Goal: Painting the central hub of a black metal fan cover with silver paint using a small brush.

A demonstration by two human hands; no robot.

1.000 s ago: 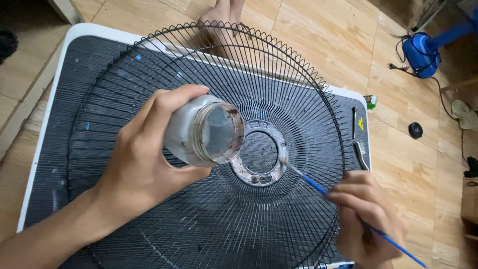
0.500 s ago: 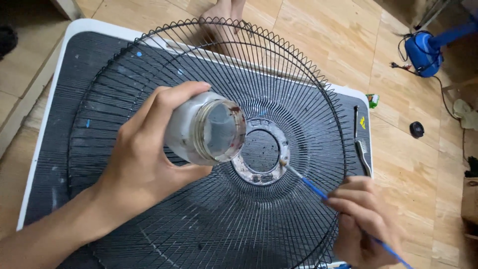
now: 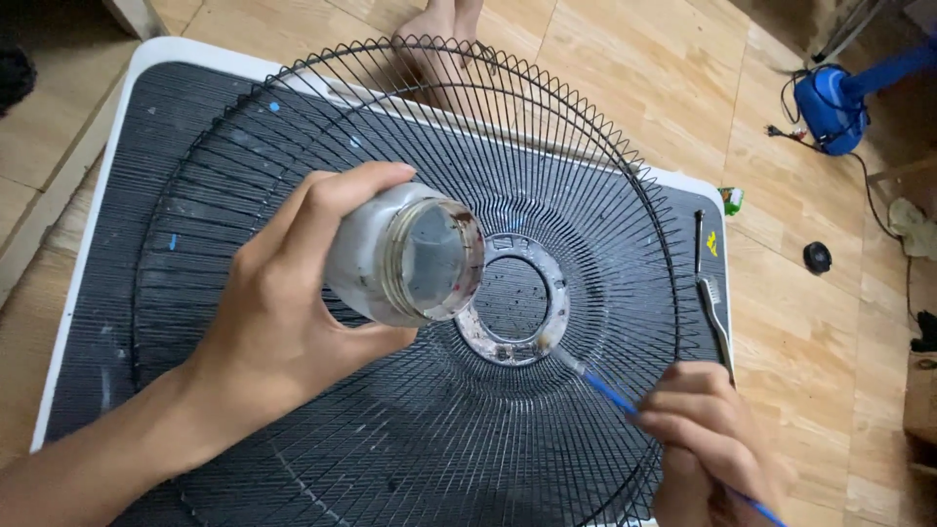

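Touching the grey centre ring point(image 3: 515, 298) of the black wire fan guard point(image 3: 410, 293) with its pale tip, at the ring's lower right edge: a thin blue-handled paintbrush point(image 3: 605, 390), slanting from frame centre down toward the lower right corner. Pinched near the handle's middle by the right hand point(image 3: 708, 444), fingers closed together on it, at the lower right of the frame, over the guard's outer wires. Held just left of the ring, above the guard: a small clear glass jar point(image 3: 405, 256), tipped on its side with the open mouth facing right and toward the camera, insides smeared grey. Wrapped around the jar from the left by the left hand point(image 3: 283, 312), thumb below, fingers over the top, forearm running to the lower left corner. Spread across most of the frame, lying flat: the round guard, its wires radiating from the ring. Under it, a dark ribbed panel with a white rim point(image 3: 146, 59), flecked with blue spots. On the panel's right edge, beside the guard: a toothbrush point(image 3: 715, 312) and a slim dark tool point(image 3: 699, 239). At the top centre, behind the guard: 2 bare feet point(image 3: 444, 39) on the wooden floor point(image 3: 634, 68). At the upper right: a blue fan base point(image 3: 830, 98) with a black cord, and a small black cap point(image 3: 817, 257) farther down.
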